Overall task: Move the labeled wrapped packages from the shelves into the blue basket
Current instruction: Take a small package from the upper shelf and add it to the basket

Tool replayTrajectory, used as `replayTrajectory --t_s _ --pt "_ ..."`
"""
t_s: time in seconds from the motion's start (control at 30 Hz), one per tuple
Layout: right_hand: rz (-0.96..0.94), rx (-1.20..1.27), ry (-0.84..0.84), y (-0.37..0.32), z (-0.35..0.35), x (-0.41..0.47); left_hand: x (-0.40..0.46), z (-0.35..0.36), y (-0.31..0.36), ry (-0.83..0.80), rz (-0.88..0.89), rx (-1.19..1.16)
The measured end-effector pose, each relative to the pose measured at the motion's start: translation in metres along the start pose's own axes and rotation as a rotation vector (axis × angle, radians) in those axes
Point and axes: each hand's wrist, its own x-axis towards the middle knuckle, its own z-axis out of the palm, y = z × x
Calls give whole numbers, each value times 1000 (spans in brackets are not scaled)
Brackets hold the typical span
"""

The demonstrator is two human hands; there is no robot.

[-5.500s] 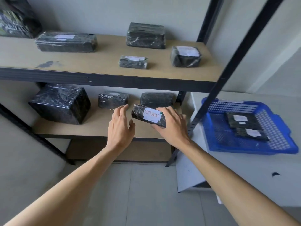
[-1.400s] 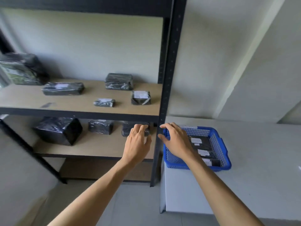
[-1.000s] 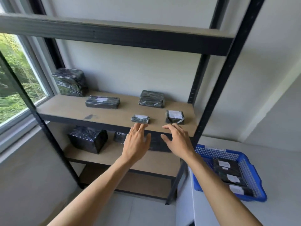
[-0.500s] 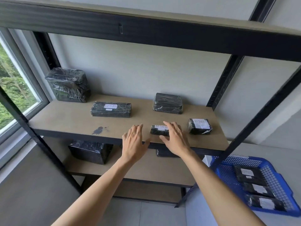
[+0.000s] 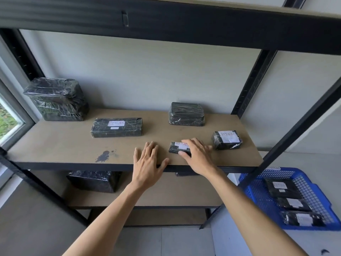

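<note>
Near the shelf's (image 5: 55,145) front edge, our right hand (image 5: 198,157) curls around the small labeled package (image 5: 178,147); we grip firmly before lifting, left hand (image 5: 148,166) spread flat.

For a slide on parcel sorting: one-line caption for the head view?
Right hand grasps a small RETURN-labeled package on the shelf; left hand open beside it; blue basket holds three.
</note>
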Motion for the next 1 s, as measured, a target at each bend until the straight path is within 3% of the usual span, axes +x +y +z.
replayTrajectory --t_s 0.2,0.47,0.7,1.0 --pt "27 15 14 -1 -4 -15 -2 -3 3 -42 11 36" --pt "39 49 69 18 -31 -52 -3 -23 31 -69 -15 -111" --pt "95 89 178 60 -67 -110 -30 -10 100 64 124 -264" --pt "202 33 217 153 -111 -190 -56 27 211 54 286 -447"
